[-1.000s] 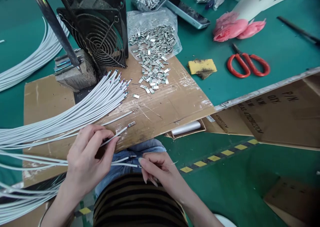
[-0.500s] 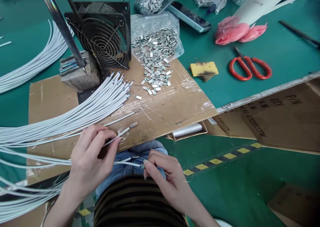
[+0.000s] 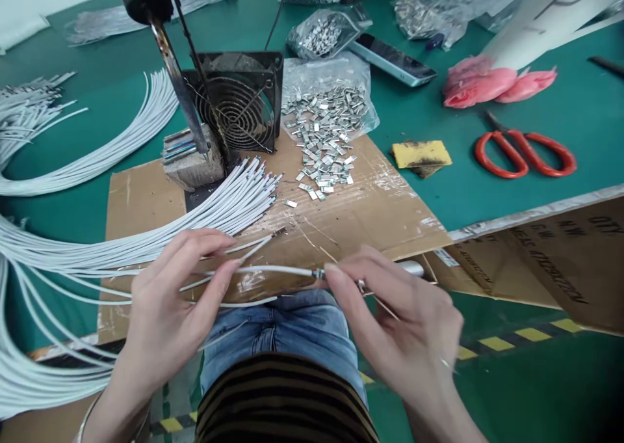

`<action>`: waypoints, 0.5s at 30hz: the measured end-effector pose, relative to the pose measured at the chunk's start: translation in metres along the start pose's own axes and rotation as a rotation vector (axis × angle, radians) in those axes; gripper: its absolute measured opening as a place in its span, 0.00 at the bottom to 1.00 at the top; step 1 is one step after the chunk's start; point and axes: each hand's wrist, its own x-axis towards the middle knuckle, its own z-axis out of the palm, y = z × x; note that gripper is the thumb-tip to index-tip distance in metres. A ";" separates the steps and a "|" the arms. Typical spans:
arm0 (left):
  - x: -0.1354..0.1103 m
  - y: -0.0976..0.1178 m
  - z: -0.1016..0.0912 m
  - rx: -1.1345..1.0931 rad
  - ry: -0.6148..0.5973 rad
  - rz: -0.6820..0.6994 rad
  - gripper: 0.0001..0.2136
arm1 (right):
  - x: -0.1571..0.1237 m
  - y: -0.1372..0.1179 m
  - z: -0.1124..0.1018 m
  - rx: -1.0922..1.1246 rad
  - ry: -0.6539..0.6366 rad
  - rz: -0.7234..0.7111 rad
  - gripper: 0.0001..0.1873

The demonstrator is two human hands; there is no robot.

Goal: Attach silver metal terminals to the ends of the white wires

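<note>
My left hand [image 3: 178, 300] pinches a thin white cable [image 3: 256, 251] between thumb and fingers at the cardboard's front edge. Another white cable [image 3: 277, 270] runs across to my right hand [image 3: 400, 319], whose thumb and fingers are closed on its tip. Just left of that thumb the small end of this cable shows, partly hidden. A thin wire [image 3: 387, 308], which looks like solder, also passes through my right hand. Behind my left hand lies a bundle of white cables [image 3: 195, 231] with stripped ends. Small metal connectors [image 3: 329, 147] spill from a clear bag farther back.
A soldering iron [image 3: 180, 85] points down at a grey block [image 3: 195, 166], beside a black fan [image 3: 238, 105]. Brown cardboard [image 3: 375, 202] covers part of the green table. To the right are a yellow sponge [image 3: 422, 153], red-handled scissors [image 3: 526, 150] and a phone [image 3: 392, 59].
My right hand has come up and to the right, bringing a cable tip above the cardboard's front edge. The cable in my left hand has dropped closer to its fingers. The view has shifted.
</note>
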 end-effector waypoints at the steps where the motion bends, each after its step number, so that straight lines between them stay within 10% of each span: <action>1: -0.003 -0.004 -0.001 0.008 0.012 -0.006 0.07 | 0.005 0.003 0.003 -0.031 0.011 0.019 0.14; 15: -0.087 -0.041 -0.014 0.243 -0.114 0.274 0.14 | 0.009 0.027 0.003 -0.014 -0.096 -0.045 0.15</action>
